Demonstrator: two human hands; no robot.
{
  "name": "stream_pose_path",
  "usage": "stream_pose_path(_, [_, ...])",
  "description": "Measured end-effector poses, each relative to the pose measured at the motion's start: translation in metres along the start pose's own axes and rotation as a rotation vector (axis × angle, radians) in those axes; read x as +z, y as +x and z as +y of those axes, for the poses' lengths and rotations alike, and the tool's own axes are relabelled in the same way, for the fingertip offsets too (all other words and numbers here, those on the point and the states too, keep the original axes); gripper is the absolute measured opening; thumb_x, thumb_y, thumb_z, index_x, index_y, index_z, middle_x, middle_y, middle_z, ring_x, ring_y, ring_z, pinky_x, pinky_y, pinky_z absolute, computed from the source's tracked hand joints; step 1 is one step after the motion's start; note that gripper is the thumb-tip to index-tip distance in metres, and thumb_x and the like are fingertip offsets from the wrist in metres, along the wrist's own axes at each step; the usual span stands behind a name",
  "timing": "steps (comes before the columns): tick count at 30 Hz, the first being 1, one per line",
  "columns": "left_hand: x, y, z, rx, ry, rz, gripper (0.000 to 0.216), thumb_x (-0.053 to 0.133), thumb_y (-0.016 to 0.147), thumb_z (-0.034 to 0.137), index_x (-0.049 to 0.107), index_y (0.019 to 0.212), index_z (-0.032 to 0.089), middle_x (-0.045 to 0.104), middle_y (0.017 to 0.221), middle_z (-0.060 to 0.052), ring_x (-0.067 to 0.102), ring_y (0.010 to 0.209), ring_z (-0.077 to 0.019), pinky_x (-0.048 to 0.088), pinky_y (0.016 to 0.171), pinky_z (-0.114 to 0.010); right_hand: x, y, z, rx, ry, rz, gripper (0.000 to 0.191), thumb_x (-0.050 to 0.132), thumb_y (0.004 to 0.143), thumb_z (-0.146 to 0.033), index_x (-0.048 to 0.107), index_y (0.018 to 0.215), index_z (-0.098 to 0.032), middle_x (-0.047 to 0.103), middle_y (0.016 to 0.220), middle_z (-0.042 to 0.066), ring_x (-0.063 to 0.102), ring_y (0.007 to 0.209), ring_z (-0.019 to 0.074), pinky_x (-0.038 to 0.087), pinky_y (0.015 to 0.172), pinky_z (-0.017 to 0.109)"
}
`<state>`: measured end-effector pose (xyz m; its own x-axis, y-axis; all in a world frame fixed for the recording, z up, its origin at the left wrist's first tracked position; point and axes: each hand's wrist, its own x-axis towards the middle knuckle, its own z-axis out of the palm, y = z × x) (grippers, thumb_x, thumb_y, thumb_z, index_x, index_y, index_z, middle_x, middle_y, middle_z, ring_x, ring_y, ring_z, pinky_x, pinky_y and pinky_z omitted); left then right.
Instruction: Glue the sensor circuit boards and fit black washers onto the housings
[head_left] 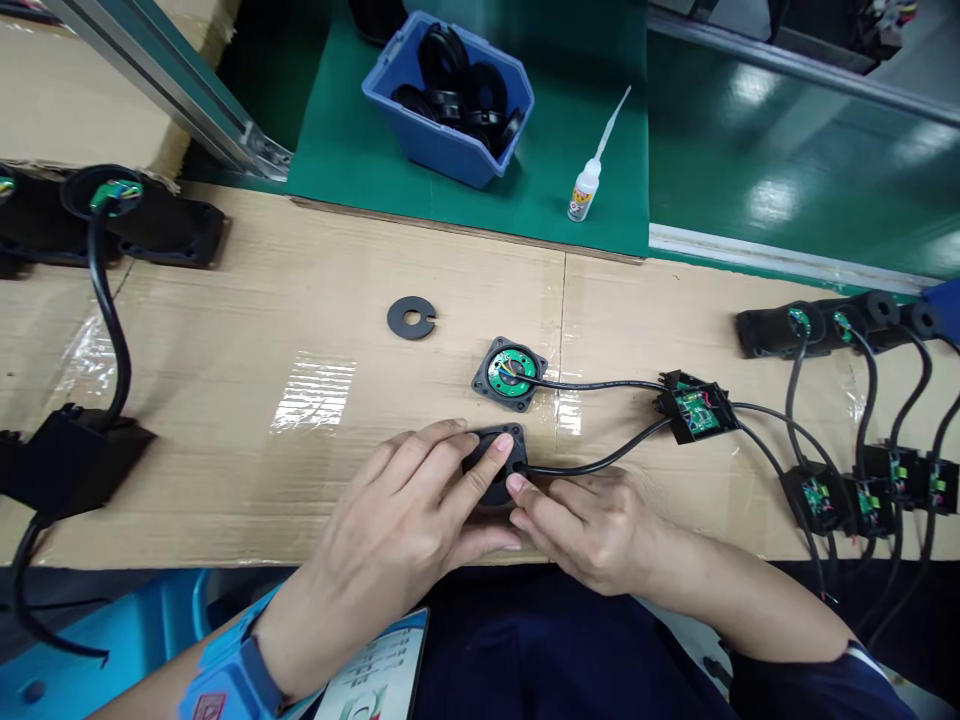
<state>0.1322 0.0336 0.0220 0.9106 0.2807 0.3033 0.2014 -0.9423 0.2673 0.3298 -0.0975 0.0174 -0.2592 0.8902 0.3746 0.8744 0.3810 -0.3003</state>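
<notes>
My left hand (420, 500) lies over a black square housing (501, 455) at the near edge of the cardboard, its fingers pressed on the top. My right hand (581, 525) pinches the same housing from the right, where a black cable (600, 462) leaves it. Just beyond sits a second housing with a green round circuit board (511, 372) showing. Both cables run right to a small black box with a green board (696, 410). A black slotted washer (412, 318) lies alone further left.
A blue bin (450, 100) of black ring parts and a small glue bottle (586, 188) stand on the green mat behind. More cabled black units lie at the right (847, 490) and left (71, 455) edges. An aluminium rail (172, 90) crosses the back left.
</notes>
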Motion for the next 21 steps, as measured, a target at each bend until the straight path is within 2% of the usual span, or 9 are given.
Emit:
stream_pose_path(2, [0.006,-0.004,-0.006,-0.055,-0.042,0.046,0.054,0.064,0.098,0.049,0.058,0.144,0.023,0.069,0.110,-0.012,0.061,0.119,-0.0339,0.053,0.089,-0.045,-0.001,0.001,0.000,-0.004,-0.008,-0.002,0.028,0.067,0.097,-0.020,0.066,0.118,-0.003,0.068,0.070,0.002,0.065,0.057,0.0118,0.052,0.053,0.025])
stream_pose_path(5, [0.017,-0.010,-0.010,-0.191,-0.201,0.059,0.040,0.058,0.102,0.029,0.060,0.141,0.035,0.067,0.107,-0.006,0.061,0.121,-0.0296,0.050,0.096,-0.045,-0.003,0.003,0.000,-0.022,-0.041,-0.012,0.024,0.067,0.096,-0.020,0.067,0.115,-0.004,0.066,0.067,0.000,0.062,0.054,0.0112,0.049,0.050,0.026])
stream_pose_path(8, [0.025,-0.013,-0.009,-0.316,-0.420,0.044,0.038,0.053,0.104,0.027,0.061,0.140,0.036,0.065,0.117,-0.005,0.060,0.126,-0.0266,0.046,0.105,-0.047,-0.004,0.004,-0.001,-0.022,-0.048,-0.024,0.022,0.064,0.098,-0.019,0.067,0.114,-0.005,0.065,0.066,-0.001,0.061,0.054,0.0115,0.049,0.049,0.026])
stream_pose_path(12, [0.026,-0.009,-0.003,-0.430,-0.637,0.047,0.047,0.052,0.104,0.026,0.044,0.151,0.032,0.063,0.136,-0.008,0.058,0.130,-0.0251,0.045,0.109,-0.046,-0.005,0.003,-0.001,-0.032,-0.065,-0.014,0.024,0.063,0.099,-0.018,0.065,0.118,-0.004,0.063,0.064,-0.002,0.059,0.051,0.0113,0.045,0.046,0.028])
stream_pose_path(14, [0.024,-0.007,-0.002,-0.440,-0.709,0.065,0.044,0.052,0.105,0.026,0.044,0.148,0.029,0.063,0.136,-0.008,0.059,0.129,-0.0243,0.045,0.109,-0.045,-0.005,0.004,-0.002,-0.037,-0.083,-0.013,0.023,0.062,0.100,-0.019,0.065,0.118,-0.004,0.064,0.065,-0.003,0.059,0.051,0.0112,0.044,0.046,0.029])
stream_pose_path(16, [0.023,-0.005,-0.001,-0.431,-0.721,0.066,0.035,0.050,0.105,0.025,0.052,0.140,0.028,0.066,0.132,-0.007,0.059,0.128,-0.0236,0.045,0.108,-0.044,-0.006,0.005,-0.005,-0.053,-0.126,-0.018,0.023,0.062,0.100,-0.020,0.065,0.117,-0.004,0.063,0.064,-0.003,0.059,0.051,0.0111,0.044,0.046,0.029])
stream_pose_path(18, [0.023,-0.004,-0.002,-0.402,-0.691,0.026,0.029,0.047,0.105,0.024,0.061,0.130,0.029,0.067,0.128,-0.005,0.060,0.127,-0.0231,0.045,0.106,-0.043,-0.008,0.008,-0.010,-0.073,-0.205,-0.023,0.023,0.062,0.100,-0.021,0.067,0.116,-0.004,0.060,0.060,-0.004,0.056,0.048,0.0108,0.043,0.045,0.029])
stream_pose_path(21, [0.023,-0.003,-0.007,-0.324,-0.624,-0.031,0.034,0.044,0.105,0.022,0.070,0.124,0.033,0.067,0.130,-0.004,0.059,0.126,-0.0238,0.044,0.104,-0.044,-0.010,0.012,-0.017,-0.086,-0.303,-0.033,0.020,0.064,0.099,-0.022,0.069,0.109,-0.005,0.056,0.055,-0.006,0.053,0.046,0.0105,0.041,0.043,0.030])
